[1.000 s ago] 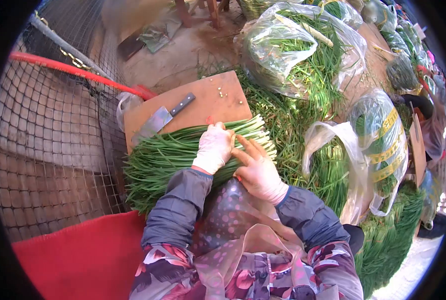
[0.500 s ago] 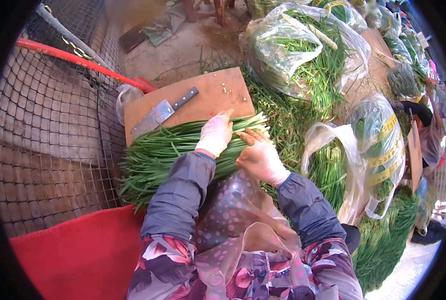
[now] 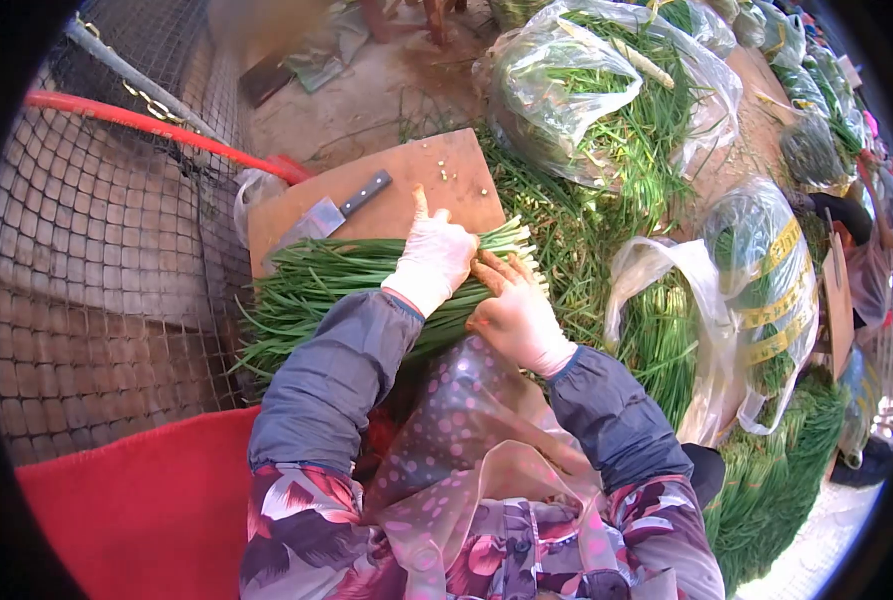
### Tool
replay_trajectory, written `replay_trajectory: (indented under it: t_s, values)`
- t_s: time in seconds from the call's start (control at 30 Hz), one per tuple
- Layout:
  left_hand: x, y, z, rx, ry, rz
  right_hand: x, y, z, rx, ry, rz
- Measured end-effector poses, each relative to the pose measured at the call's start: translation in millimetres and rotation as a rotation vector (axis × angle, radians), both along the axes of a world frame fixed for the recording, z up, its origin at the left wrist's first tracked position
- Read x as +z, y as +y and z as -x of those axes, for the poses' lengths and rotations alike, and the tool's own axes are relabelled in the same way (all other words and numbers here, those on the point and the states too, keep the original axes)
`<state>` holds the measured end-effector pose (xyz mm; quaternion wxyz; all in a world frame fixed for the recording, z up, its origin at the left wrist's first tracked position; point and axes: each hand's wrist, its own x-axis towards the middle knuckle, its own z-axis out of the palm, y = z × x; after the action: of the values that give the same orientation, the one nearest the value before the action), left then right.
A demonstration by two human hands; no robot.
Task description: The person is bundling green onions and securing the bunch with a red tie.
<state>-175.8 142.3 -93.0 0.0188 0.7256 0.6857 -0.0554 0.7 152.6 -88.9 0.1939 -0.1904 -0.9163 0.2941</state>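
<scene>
Chive bundle (image 3: 316, 285) lies across the near edge of the cutting board (image 3: 446, 195), both gloved hands on it.
Left hand (image 3: 434, 255) grips over the top, thumb raised. Right hand (image 3: 511, 312) sits just beside it, fingers curled round the stalks near the pale ends. Cleaver (image 3: 326, 215) lies on the board beyond the left hand. Bagged greens (image 3: 606, 95) are heaped past the right hand, wire mesh (image 3: 96, 260) outside the left, on dirt ground.

Bundle of long green chive stalks (image 3: 326, 275): middle stretch was hidden under the white-gloved left hand (image 3: 431, 255) and its grey sleeve. Fingertips of the pale-gloved right hand (image 3: 514, 310) were buried among the stalks; neither hand's grip could be read. Steel cleaver with dark handle (image 3: 334, 212): blade tip covered by leaf ends. Brown wooden cutting board (image 3: 463, 200): near edge lay under the bundle; pale specks on it too small to identify. Background at top left was blurred. Person at right margin (image 3: 871, 265) was cut off by the lens rim.
</scene>
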Motion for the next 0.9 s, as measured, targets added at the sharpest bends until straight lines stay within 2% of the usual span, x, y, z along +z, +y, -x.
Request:
replay_trajectory:
  t_s: [0.07, 0.1, 0.13, 0.2, 0.23, 0.27, 0.4, 0.47, 0.5, 0.53, 0.6, 0.67, 0.73, 0.9]
  values:
    - [-3, -2, 4, 0.332, -0.673, 0.1, 10, 0, 3, 0.053, 0.006, -0.049]
    - [-3, -1, 4, 0.329, -0.602, 0.2, 12, 1, 6, 0.069, -0.08, -0.112]
    - [-16, 0, 3, 0.329, -0.605, 0.196, 15, 4, 8, 0.071, -0.082, -0.116]
    - [-52, -4, 4, 0.668, -1.657, 0.012, 25, 12, 16, 0.152, -0.132, -0.207]
    - [-18, -17, 14, 0.187, -0.909, 0.054, 27, 18, 21, 0.18, -0.158, -0.167]
    - [-20, -20, 16, 0.272, -0.77, 0.258, 23, 23, 23, 0.165, -0.205, -0.176]
    - [-18, -30, 13, 0.291, -0.76, 0.193, -1, 44, 25, 0.247, -0.349, -0.034]
    - [-46, -29, 18, 0.52, -0.924, -0.06, -4, 48, 26, 0.254, -0.381, 0.211]
    - [-83, -26, 26, 0.638, -1.025, -0.257, -4, 47, 26, 0.233, -0.377, 0.169]
    - [-80, -22, 28, 0.641, -1.021, -0.255, -4, 47, 27, 0.235, -0.374, 0.172]
    - [-75, -14, 30, 1.021, -0.606, -0.459, -5, 45, 26, 0.211, -0.369, 0.189]
    - [-56, -10, 35, 1.107, -0.527, -0.384, -5, 41, 25, 0.208, -0.36, 0.186]
    - [-40, -4, 35, 1.058, -0.526, 0.091, -5, 41, 25, 0.19, -0.344, 0.177]
    - [-48, 2, 37, 0.998, -0.534, 0.169, -14, 39, 21, 0.165, -0.275, 0.149]
